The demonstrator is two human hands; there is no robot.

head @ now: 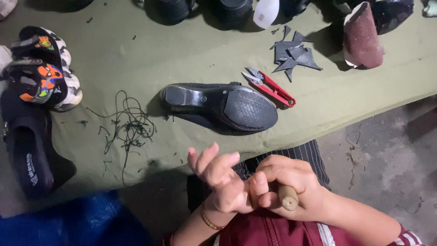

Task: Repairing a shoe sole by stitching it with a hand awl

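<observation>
My right hand point(284, 182) is closed around a tool with a tan wooden handle point(288, 197), low in the view above my lap. My left hand point(218, 175) touches the right one at the thumb side, its fingers spread and raised; whether it pinches anything is hidden. Beyond both hands a black heeled shoe point(221, 105) lies sole up on the green cloth point(136, 59). Red-handled thread snips point(269, 86) lie just right of the shoe's toe. A tangle of black thread point(127, 125) lies to the shoe's left.
Black rubber scraps point(295, 53) lie beyond the snips. A dark red padded block point(362, 36) stands at the back right. Patterned sandals point(41, 68) and a dark slipper point(29, 155) sit at the left. Bare concrete floor point(387, 155) shows at right, blue fabric point(63, 221) at bottom left.
</observation>
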